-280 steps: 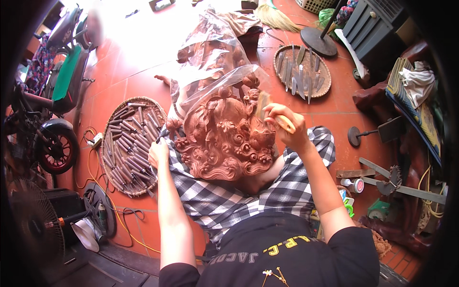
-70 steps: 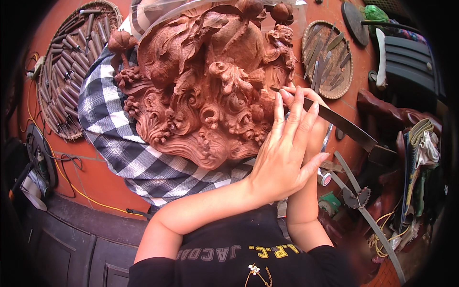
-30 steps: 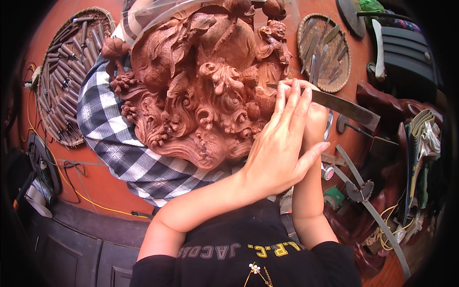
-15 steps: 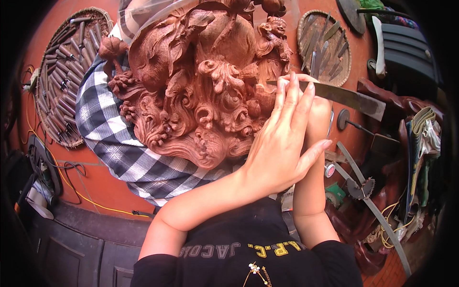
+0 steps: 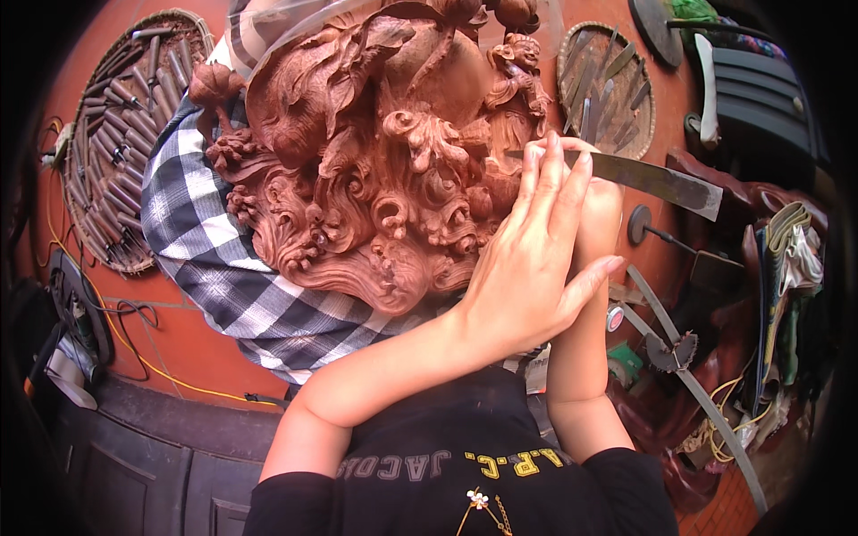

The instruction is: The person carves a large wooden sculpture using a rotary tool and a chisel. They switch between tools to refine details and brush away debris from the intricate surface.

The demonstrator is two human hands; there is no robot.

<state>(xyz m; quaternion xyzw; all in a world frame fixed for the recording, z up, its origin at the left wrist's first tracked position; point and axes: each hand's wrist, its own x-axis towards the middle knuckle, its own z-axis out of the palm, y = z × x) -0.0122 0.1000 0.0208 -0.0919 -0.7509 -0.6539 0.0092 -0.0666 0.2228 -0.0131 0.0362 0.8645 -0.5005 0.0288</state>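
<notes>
A large reddish-brown wood carving (image 5: 393, 268), with deep scrolls, flowers and a small standing figure (image 5: 518, 85), rests on black-and-white checked cloth (image 5: 201, 241). My right hand (image 5: 601, 204) is closed around a long, flat, dark steel carving blade (image 5: 666, 186), whose broad end sticks out to the right. The narrow tip reaches the carving just below the small figure. Across the right hand and blade lies my left hand (image 5: 514, 259), fingers stretched out and fingertips over the blade near its tip. It hides most of the right hand's fingers.
At the left, a round basket (image 5: 147, 264) holds many wooden-handled chisels. Another basket (image 5: 651, 116) with loose blades lies at the far right. A yellow cable (image 5: 170, 377) runs over the red floor. Dark carved wood and metal strips (image 5: 715, 411) stand at the right.
The blade and both hands have shifted very slightly to the right, and the carving sits a little further right in view. Both hands keep the same hold.
</notes>
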